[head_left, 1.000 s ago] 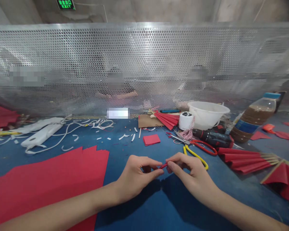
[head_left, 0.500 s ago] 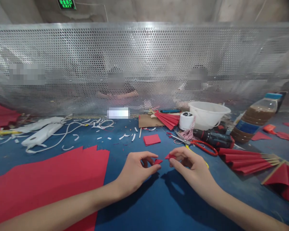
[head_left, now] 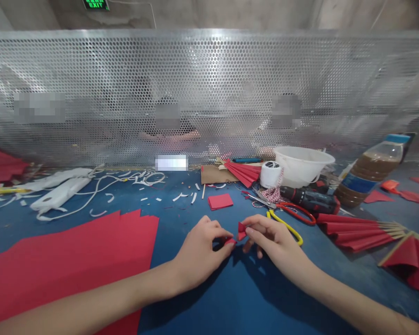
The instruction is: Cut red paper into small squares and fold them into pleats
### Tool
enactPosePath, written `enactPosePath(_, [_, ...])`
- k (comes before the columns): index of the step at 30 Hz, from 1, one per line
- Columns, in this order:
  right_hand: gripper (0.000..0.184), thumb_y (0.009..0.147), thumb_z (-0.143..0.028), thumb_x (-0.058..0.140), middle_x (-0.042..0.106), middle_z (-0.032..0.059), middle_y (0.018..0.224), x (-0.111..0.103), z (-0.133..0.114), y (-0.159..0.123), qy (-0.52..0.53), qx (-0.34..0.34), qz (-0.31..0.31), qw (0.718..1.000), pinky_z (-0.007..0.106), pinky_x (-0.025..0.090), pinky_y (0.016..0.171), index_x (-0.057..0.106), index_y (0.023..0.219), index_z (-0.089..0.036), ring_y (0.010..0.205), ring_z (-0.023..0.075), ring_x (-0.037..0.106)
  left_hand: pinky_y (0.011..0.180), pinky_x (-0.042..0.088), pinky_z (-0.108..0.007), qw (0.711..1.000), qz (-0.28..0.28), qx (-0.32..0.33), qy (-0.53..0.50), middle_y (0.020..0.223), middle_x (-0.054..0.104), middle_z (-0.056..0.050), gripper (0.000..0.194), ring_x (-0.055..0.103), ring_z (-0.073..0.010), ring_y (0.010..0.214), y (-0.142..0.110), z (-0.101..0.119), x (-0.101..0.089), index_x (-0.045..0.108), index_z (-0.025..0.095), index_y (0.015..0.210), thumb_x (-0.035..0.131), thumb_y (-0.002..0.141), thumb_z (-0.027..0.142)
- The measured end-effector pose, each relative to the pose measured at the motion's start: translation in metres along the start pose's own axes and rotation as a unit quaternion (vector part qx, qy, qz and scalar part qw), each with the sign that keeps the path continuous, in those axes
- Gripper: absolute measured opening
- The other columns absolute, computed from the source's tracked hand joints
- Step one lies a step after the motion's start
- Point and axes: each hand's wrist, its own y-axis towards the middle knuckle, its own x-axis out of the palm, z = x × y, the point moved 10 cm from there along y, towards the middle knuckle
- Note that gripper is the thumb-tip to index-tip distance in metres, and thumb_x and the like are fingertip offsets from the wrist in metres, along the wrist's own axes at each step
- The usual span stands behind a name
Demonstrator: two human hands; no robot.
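Observation:
Both my hands meet over the blue table (head_left: 230, 298) at the centre. My left hand (head_left: 200, 253) is closed, pinching one end of a small piece of red paper (head_left: 240, 230) against the table. My right hand (head_left: 274, 242) is closed too, pinching the other end of the same red paper between thumb and forefinger. The paper is folded up between my fingertips and mostly hidden by them. A small red folded square (head_left: 220, 201) lies just beyond my hands.
A stack of large red paper sheets (head_left: 69, 256) lies to the left. Yellow-handled and red-handled scissors (head_left: 286, 216), a drill (head_left: 310, 200), a string spool (head_left: 270, 174), a white bowl (head_left: 302, 165), a bottle (head_left: 368, 172) and folded red fans (head_left: 359, 230) sit to the right. A perforated metal screen (head_left: 209, 93) stands behind.
My hands pulled apart with a red piece in each half a second ago, then came back together; now both pinch the red paper close to the table.

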Motion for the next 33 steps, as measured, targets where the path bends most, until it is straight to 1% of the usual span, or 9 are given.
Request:
enactPosePath(5, [0.021, 0.096, -0.037, 0.059, 0.071, 0.0013, 0.072, -0.004, -0.002, 0.0, -0.024, -0.006, 0.011, 1.0, 0.021, 0.046, 0.05, 0.067, 0.102, -0.02, 0.067, 0.0165, 0.071, 0.083, 0.043, -0.035, 1.0, 0.002, 0.009, -0.027, 0.097, 0.069, -0.004, 0.019, 0.055, -0.0219, 0.093, 0.001, -0.002, 0.0, 0.077, 0.025, 0.104, 0.063, 0.094, 0.031])
enactPosePath(10, [0.027, 0.09, -0.041, 0.067, 0.073, 0.0037, 0.077, -0.013, -0.004, -0.001, -0.006, 0.013, 0.056, 0.998, 0.021, 0.047, 0.048, 0.074, 0.099, -0.017, 0.06, 0.0156, 0.069, 0.079, 0.046, -0.032, 0.997, 0.022, -0.011, -0.079, 0.1, 0.069, -0.003, 0.022, 0.059, -0.0198, 0.091, 0.003, -0.01, -0.005, 0.074, 0.024, 0.111, 0.065, 0.093, 0.031])
enactPosePath(14, [0.026, 0.082, -0.041, 0.075, 0.072, 0.0027, 0.076, -0.015, -0.005, 0.0, 0.004, 0.012, 0.079, 0.997, 0.022, 0.048, 0.05, 0.07, 0.092, -0.017, 0.06, 0.0152, 0.069, 0.085, 0.048, -0.031, 0.991, 0.051, 0.0, -0.122, 0.103, 0.068, -0.002, 0.02, 0.061, -0.0177, 0.093, 0.002, -0.008, -0.011, 0.073, 0.024, 0.11, 0.067, 0.092, 0.027])
enactPosePath(18, [0.023, 0.082, -0.037, 0.077, 0.072, 0.0014, 0.075, -0.015, -0.005, 0.0, 0.018, -0.003, 0.075, 0.997, 0.021, 0.048, 0.054, 0.062, 0.083, -0.019, 0.065, 0.0143, 0.069, 0.085, 0.05, -0.029, 0.984, 0.058, 0.03, -0.168, 0.101, 0.067, -0.001, 0.02, 0.064, -0.0157, 0.091, 0.0, -0.001, -0.014, 0.072, 0.024, 0.11, 0.069, 0.09, 0.022])
enactPosePath(23, [0.023, 0.086, -0.035, 0.074, 0.067, -0.0027, 0.067, -0.014, -0.01, -0.004, -0.007, -0.024, 0.069, 0.997, 0.022, 0.047, 0.054, 0.065, 0.101, -0.021, 0.06, 0.0139, 0.067, 0.08, 0.052, -0.026, 0.978, 0.074, 0.077, -0.178, 0.102, 0.066, -0.003, 0.02, 0.064, -0.0141, 0.088, -0.003, 0.008, -0.019, 0.073, 0.021, 0.11, 0.069, 0.09, 0.019])
enactPosePath(26, [0.022, 0.089, -0.036, 0.071, 0.065, -0.0035, 0.061, -0.012, -0.016, -0.009, -0.056, -0.046, 0.066, 0.995, 0.024, 0.049, 0.057, 0.067, 0.105, -0.021, 0.059, 0.0144, 0.066, 0.078, 0.052, -0.024, 0.975, 0.079, 0.117, -0.169, 0.1, 0.066, -0.004, 0.02, 0.064, -0.0136, 0.087, -0.007, 0.014, -0.022, 0.074, 0.02, 0.109, 0.07, 0.09, 0.019])
enactPosePath(28, [0.023, 0.09, -0.035, 0.069, 0.065, -0.0036, 0.062, -0.011, -0.022, -0.013, -0.074, -0.071, 0.069, 0.992, 0.026, 0.05, 0.061, 0.067, 0.109, -0.021, 0.059, 0.0146, 0.066, 0.077, 0.053, -0.024, 0.973, 0.079, 0.133, -0.169, 0.1, 0.066, -0.004, 0.021, 0.064, -0.0135, 0.086, -0.008, 0.017, -0.022, 0.074, 0.019, 0.111, 0.069, 0.091, 0.02])
enactPosePath(31, [0.023, 0.092, -0.033, 0.067, 0.066, -0.003, 0.066, -0.009, -0.027, -0.016, -0.087, -0.097, 0.065, 0.989, 0.027, 0.05, 0.063, 0.067, 0.114, -0.023, 0.062, 0.015, 0.067, 0.079, 0.053, -0.025, 0.973, 0.073, 0.137, -0.169, 0.103, 0.068, -0.005, 0.021, 0.065, -0.0144, 0.089, -0.008, 0.018, -0.022, 0.074, 0.019, 0.111, 0.069, 0.091, 0.019])
enactPosePath(33, [0.02, 0.093, -0.033, 0.066, 0.067, -0.0024, 0.067, -0.008, -0.026, -0.016, -0.087, -0.094, 0.061, 0.99, 0.027, 0.05, 0.062, 0.069, 0.11, -0.023, 0.062, 0.0154, 0.068, 0.081, 0.053, -0.027, 0.976, 0.065, 0.125, -0.167, 0.103, 0.069, -0.005, 0.02, 0.066, -0.0152, 0.09, -0.006, 0.018, -0.019, 0.074, 0.02, 0.11, 0.067, 0.091, 0.016])
